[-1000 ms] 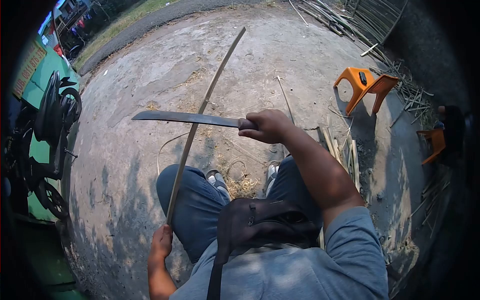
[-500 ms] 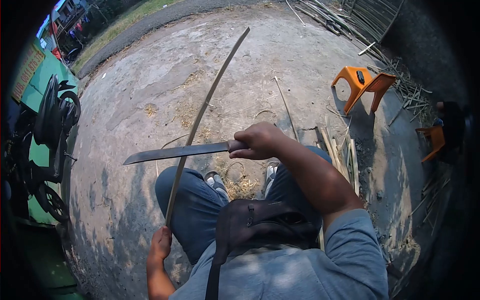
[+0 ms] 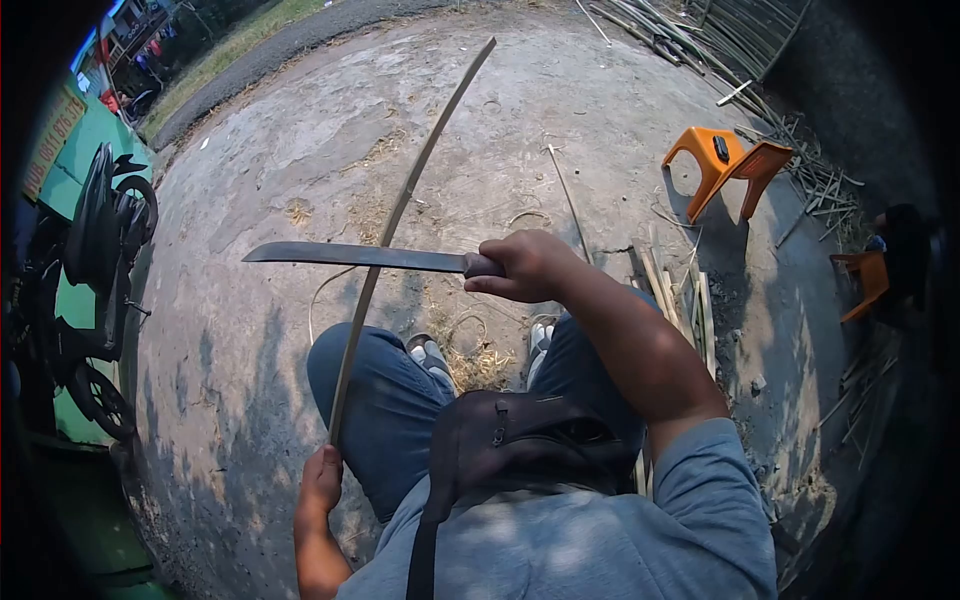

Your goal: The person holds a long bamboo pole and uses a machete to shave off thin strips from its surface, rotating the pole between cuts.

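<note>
My left hand [image 3: 320, 480] grips the near end of a long thin bamboo strip [image 3: 400, 215] that rises away from me and bends slightly toward the upper right. My right hand [image 3: 525, 265] is closed around the handle of a long dark machete [image 3: 355, 255]. The blade lies almost level, pointing left, and crosses the strip about midway up. I sit with my knees in blue jeans [image 3: 375, 395] below the blade, and a dark bag [image 3: 520, 440] rests on my lap.
An orange plastic stool [image 3: 725, 170] lies tipped over at the right, a second orange stool [image 3: 865, 285] farther right. Split bamboo pieces [image 3: 680, 290] lie by my right leg, more bamboo at the top right. A motorbike [image 3: 95, 270] stands at the left.
The machete dropped down the strip toward me, then rose again to a near-level position. My left hand kept its hold on the strip's end.
</note>
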